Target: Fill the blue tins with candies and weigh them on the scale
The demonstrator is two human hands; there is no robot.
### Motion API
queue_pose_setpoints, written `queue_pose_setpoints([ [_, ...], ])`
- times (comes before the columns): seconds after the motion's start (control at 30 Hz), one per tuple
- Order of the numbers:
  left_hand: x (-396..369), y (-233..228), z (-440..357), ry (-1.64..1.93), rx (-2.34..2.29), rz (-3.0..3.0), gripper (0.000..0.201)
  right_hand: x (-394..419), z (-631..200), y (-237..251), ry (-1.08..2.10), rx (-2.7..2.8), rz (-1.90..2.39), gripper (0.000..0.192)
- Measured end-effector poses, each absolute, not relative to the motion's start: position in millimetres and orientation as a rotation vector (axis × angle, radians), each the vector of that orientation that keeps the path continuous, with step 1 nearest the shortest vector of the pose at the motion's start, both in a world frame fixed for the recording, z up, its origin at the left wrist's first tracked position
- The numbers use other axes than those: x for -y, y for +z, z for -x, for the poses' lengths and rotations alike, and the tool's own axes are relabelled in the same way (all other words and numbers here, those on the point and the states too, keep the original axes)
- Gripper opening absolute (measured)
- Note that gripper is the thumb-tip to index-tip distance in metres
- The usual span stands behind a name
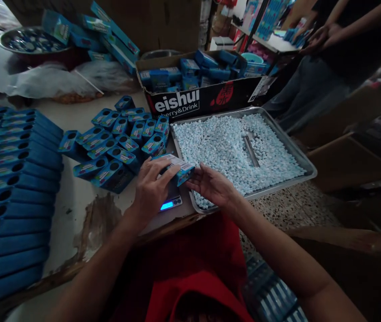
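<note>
My left hand [152, 185] grips a small blue printed box [181, 169] from above. The box lies tilted on its side, its end pointing toward the tray. At that end my right hand [212, 184] is turned palm up with fingers extended, close under the box's edge; whether they touch it I cannot tell. Just below the box sits a digital scale [170, 205] with a lit blue display, partly covered by my left hand. To the right, a metal tray [311, 172] holds a layer of small pale-blue and white pellets [210, 138], with a short metal tube [251, 151] lying among them.
Blue boxes with round holes [111, 143] stand grouped left of my hands, and long rows [15, 179] fill the far left. Behind the tray is a black-printed carton [207, 100] of blue boxes. A metal bowl [0, 42] stands back left. Another person [331, 71] stands at right.
</note>
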State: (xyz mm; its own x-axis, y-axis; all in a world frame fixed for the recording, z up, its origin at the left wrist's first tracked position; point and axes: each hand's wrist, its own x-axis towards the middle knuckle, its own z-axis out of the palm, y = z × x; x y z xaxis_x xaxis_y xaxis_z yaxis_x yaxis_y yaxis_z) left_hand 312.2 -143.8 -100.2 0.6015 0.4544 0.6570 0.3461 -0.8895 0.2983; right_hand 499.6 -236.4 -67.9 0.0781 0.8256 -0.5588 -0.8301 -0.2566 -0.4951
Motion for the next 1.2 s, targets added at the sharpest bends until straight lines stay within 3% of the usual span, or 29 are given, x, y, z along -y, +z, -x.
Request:
queue_pose_setpoints([
  [0.3, 140, -105, -313, 1.184, -0.651, -2.744, 0.033, 235, -506, -73, 1.579, 0.016, 0.946, 0.036],
  [0.67, 146, -100, -315, 1.142, -0.749, -2.73, 0.032, 237, -513, -79, 1.503, 0.271, 1.053, 0.011],
  [0.87, 156, -100, -315, 1.202, -0.688, -2.817, 0.036, 236, -518, -91, 1.445, 0.67, 1.138, 0.029],
  [1.2, 164, -97, -305, 1.144, -0.69, -2.894, 0.038, 233, -510, -93, 1.414, 0.684, 1.229, 0.029],
])
